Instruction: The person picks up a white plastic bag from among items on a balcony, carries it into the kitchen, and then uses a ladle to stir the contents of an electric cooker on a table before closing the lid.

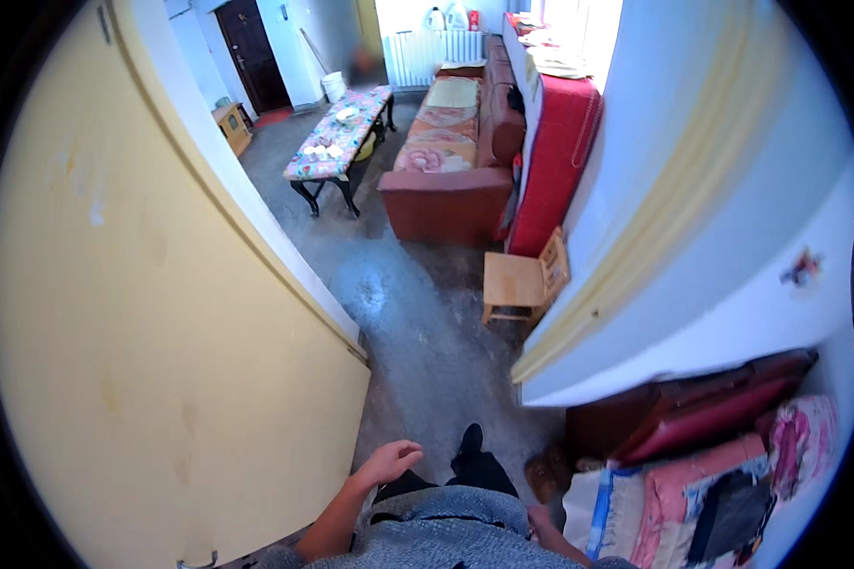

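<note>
My left hand (393, 459) hangs in front of my waist with loosely bent fingers, and I see nothing in it. Beside it stands a pale yellow door (206, 341), swung inward, its surface stained. At my right hip is my right hand (541, 525), partly hidden by my grey top, so its fingers are unclear. Close to that hand lies a bed's folded bedding (665, 491), including a pink quilt and dark cloth. A pair of brown shoes (544, 475) rests on the floor by the bed. One dark shoe of mine (471, 439) points toward the doorway.
Past the yellow door frame (541, 355), a small wooden chair (516, 279) stands against the wall. Farther off are a reddish-brown sofa (445, 206), an upright red mattress (559, 163) and a low table (327, 142) with a flowered cover. A dark door (252, 57) stands at the back.
</note>
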